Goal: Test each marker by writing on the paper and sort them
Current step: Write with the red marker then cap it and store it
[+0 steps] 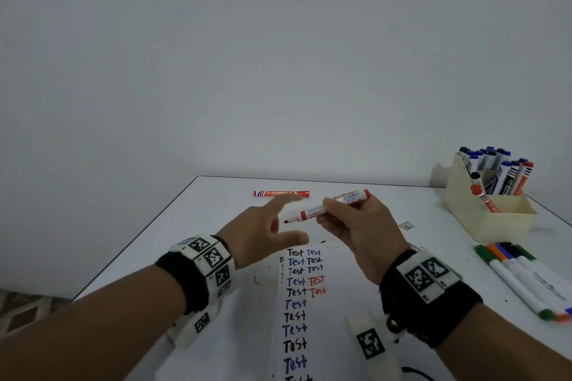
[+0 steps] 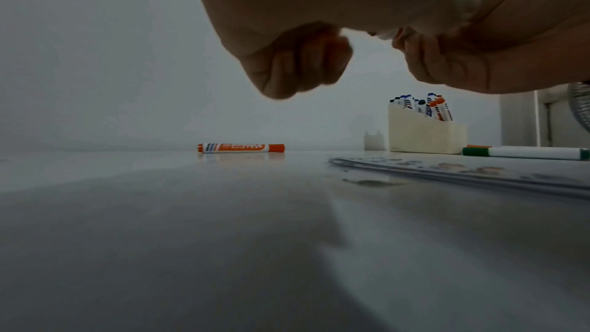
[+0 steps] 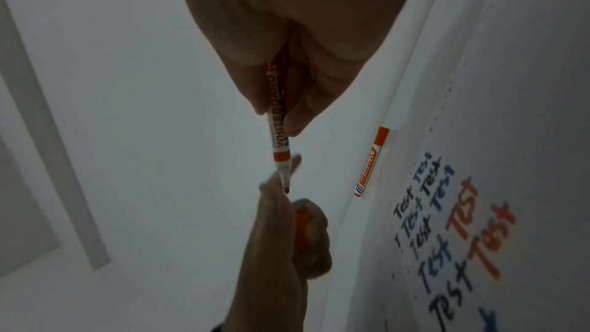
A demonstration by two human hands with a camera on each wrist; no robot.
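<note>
**Inspector A:** Above the white table point(image 1: 216, 204), both hands are raised over the paper point(image 1: 312, 312). The right hand point(image 1: 356, 226) grips an uncapped red marker point(image 1: 328, 206), thumb and fingers curled round the barrel. Its long axis runs roughly left to right in the head view, slightly tilted; the tip points left and a little down, toward the left hand point(image 1: 263, 232); the butt end points right and up.

**Inspector B:** Confirmed from the right wrist view: barrel printed "WHITEBOARD", nib exposed, aimed at the left hand. State of the left?

**Inspector A:** Forefinger and thumb are extended, blurred. The remaining fingers curl round something red in the palm point(image 3: 301, 221); it may be the cap, but I cannot tell for certain.

**Inspector B:** Other markers?

**Inspector A:** A capped red marker point(image 1: 281, 194) lies flat near the far table edge, long axis parallel to that edge. A cream holder point(image 1: 495, 219) at far right holds blue, black and red markers standing upright or leaning. Slim coloured markers point(image 1: 523, 278) lie side by side in front of it.

**Inspector B:** Paper?

**Inspector A:** Flat beneath the hands, bearing "Test" written repeatedly in black, blue and red.
</note>
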